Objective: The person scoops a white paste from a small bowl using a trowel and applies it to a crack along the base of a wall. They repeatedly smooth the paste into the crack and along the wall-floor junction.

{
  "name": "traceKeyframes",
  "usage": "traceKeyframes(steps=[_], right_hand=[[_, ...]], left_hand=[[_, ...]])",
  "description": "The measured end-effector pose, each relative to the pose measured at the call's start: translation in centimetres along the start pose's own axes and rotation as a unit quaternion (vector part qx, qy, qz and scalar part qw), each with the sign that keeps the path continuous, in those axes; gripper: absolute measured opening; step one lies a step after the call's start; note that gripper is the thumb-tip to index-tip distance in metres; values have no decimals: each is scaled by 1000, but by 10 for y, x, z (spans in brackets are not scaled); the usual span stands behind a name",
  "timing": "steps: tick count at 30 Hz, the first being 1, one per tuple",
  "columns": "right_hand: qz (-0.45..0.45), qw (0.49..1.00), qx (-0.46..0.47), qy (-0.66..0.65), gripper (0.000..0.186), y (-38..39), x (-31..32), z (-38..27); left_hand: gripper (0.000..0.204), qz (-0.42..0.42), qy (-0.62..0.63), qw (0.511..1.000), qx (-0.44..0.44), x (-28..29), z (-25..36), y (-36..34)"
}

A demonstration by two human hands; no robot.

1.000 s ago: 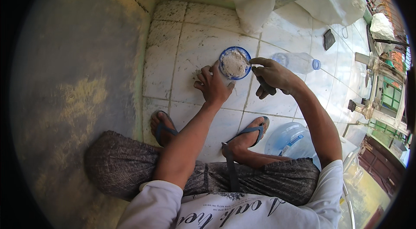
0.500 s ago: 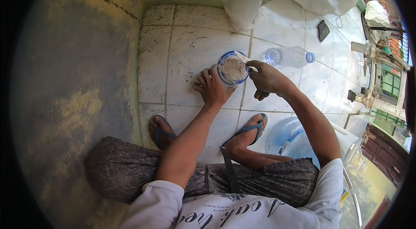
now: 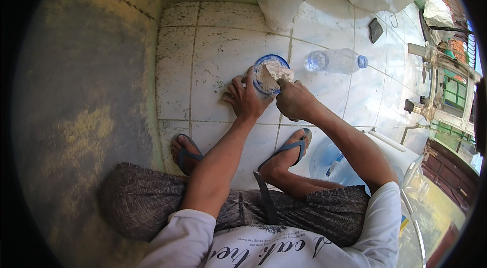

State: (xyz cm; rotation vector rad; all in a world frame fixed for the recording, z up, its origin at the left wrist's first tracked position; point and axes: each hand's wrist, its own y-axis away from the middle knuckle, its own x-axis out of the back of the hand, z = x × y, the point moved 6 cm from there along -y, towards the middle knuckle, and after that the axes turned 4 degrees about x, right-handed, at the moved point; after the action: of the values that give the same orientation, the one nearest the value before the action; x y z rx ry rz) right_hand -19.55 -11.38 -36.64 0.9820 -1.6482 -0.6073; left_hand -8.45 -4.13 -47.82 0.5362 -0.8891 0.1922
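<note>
One round bowl (image 3: 273,56), blue-rimmed, on smooth white floor tiles (image 3: 223,47); I see the left hand (image 3: 247,98) wrapped round its near-left side. One scraper (image 3: 280,72), flat, widening, pale-coated, gripped by the right hand (image 3: 297,100) over the bowl. One lot of powder (image 3: 259,72), whitish, crumbly: in the bowl, but dry-looking, so I judge the work part-done. One clear plastic bottle (image 3: 339,61), lying right.
</note>
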Motion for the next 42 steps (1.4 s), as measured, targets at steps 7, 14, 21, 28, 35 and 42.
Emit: traceKeyframes(steps=[7, 14, 21, 28, 35, 42], right_hand=[[39, 999, 22, -12, 38, 15, 9, -12], [-20, 999, 47, 0, 51, 15, -10, -8], [4, 1000, 18, 1, 54, 15, 6, -11], [66, 997, 14, -23, 51, 6, 24, -8], [-12, 1000, -27, 0, 37, -5, 17, -12], [-99, 995, -21, 14, 38, -10, -1, -9]], left_hand=[[115, 6, -3, 1000, 10, -1, -5, -1], [114, 27, -2, 1000, 8, 4, -11, -1], [123, 32, 6, 999, 43, 7, -16, -6], [137, -12, -27, 999, 33, 11, 7, -16], [122, 2, 3, 999, 33, 4, 12, -32], [118, 11, 1, 1000, 25, 3, 11, -32]])
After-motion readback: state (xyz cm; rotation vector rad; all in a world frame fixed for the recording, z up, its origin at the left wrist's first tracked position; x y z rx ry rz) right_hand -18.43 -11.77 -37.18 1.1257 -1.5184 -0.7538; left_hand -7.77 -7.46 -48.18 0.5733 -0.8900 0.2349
